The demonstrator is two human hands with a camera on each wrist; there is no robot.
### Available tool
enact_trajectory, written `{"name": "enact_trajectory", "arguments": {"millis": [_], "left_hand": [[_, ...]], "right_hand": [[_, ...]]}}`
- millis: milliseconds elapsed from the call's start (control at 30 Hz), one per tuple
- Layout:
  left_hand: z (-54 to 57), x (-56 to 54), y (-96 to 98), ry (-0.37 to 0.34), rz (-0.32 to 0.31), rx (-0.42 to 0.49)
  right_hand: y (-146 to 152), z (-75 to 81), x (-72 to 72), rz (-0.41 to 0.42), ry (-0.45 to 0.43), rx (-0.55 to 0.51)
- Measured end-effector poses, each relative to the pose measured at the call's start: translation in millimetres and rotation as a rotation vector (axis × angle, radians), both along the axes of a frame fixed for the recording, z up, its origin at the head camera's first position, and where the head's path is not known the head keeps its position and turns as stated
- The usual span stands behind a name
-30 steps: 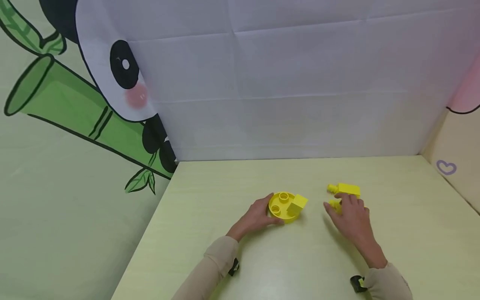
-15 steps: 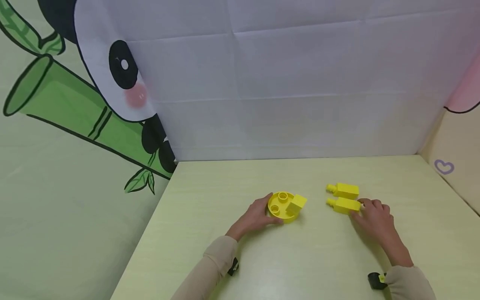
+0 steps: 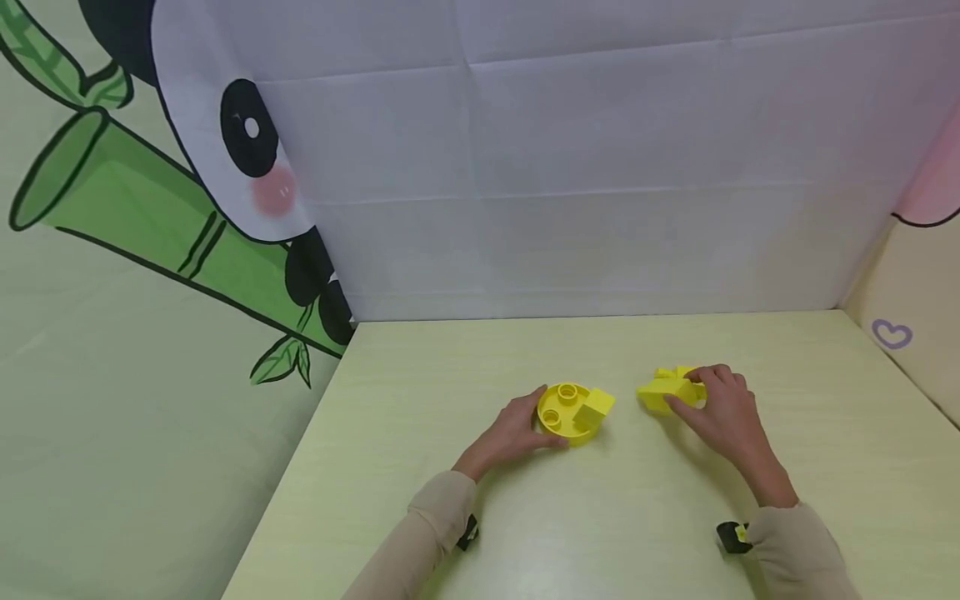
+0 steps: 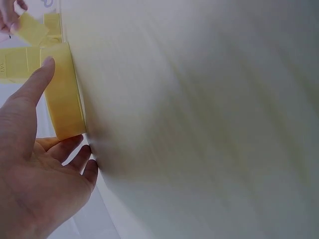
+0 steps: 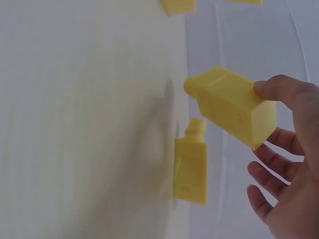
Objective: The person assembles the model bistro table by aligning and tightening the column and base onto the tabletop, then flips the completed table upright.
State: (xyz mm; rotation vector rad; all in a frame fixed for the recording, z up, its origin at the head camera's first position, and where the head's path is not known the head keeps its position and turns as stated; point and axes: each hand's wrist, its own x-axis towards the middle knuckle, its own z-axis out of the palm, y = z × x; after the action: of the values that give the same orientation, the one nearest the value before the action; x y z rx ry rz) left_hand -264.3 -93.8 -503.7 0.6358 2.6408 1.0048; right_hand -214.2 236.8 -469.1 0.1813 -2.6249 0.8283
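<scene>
- Left hand (image 3: 513, 432) curls round the yellow base (image 3: 567, 422), set on the tabletop (image 3: 450, 367).
- Right hand (image 3: 723, 417) pinches a bottle-shaped block (image 5: 234, 107) — thumb opposite fingers, raised near the lying block (image 5: 191, 172).

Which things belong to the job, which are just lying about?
Likely job:
round yellow base, in left hand
block inside base
held block, in right hand
matching block, lying loose

Background only:
panda print
purple heart
Nothing looks stray.

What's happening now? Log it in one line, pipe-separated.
left hand: holds round base | base: one upright block | right hand: holds tilted block above table | loose block: lies on table
</scene>
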Motion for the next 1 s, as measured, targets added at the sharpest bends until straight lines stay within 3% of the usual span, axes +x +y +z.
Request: {"name": "enact_trajectory", "arguments": {"millis": [267,500,1000], "left_hand": [[0.4,-1.1,1.9,-0.005,0.004,-0.009],[-1.8,-1.6,0.8,-0.016,0.007,0.006],[-4.0,-4.1,-1.5,-0.008,-0.007,0.035]], "right_hand": [[-38.1,31.2,-26.7,0.089,-0.009,-0.088],[-69.5,34.7,-45.4,0.179,-0.11,-0.16],[-103.0,38.8,-59.7,0.236,-0.231,-0.006]]}}
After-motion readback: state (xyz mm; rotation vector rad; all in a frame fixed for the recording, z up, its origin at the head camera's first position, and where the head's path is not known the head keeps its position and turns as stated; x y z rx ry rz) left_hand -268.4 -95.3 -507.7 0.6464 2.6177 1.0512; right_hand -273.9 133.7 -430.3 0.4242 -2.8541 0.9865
